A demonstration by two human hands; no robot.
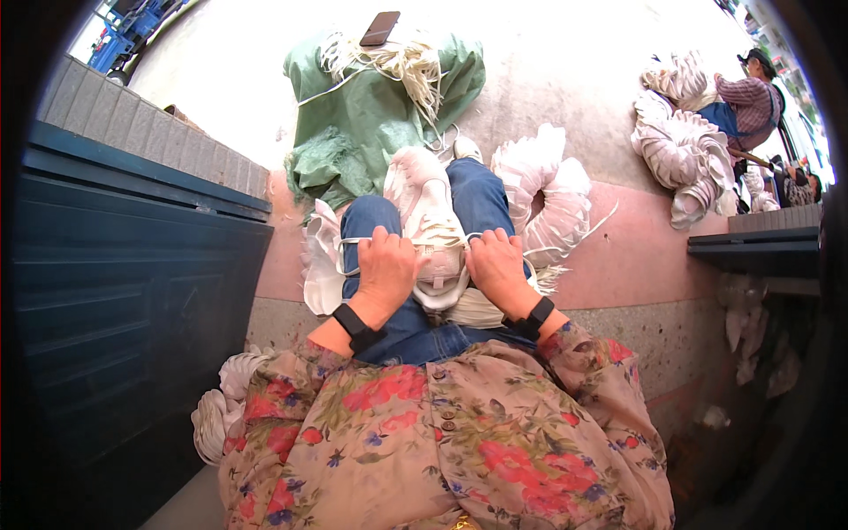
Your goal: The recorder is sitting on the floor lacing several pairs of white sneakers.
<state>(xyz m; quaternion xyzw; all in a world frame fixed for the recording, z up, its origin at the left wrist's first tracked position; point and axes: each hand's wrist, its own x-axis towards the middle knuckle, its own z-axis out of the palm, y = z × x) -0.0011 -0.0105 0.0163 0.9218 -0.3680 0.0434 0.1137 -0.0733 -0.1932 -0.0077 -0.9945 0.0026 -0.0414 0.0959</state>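
A pale white-pink shoe upper (424, 199) lies upright between my knees, its heel end toward me. A cream shoelace (435, 231) runs in rows across its front opening. My left hand (387, 272) is closed on the lace at the left of the upper, and a loose length hangs past my knee. At the right side, my right hand (496, 269) is closed on the lace too, fingers curled by the upper's edge. The fingertips are partly hidden by my hands.
A green cloth (353, 115) ahead bears a bundle of cream laces (402, 66) and a phone (380, 28). Stacked uppers (556, 208) lie beside my right leg. A dark blue metal door (132, 291) stands left. A co-worker (751, 102) sits far right by more uppers (680, 146).
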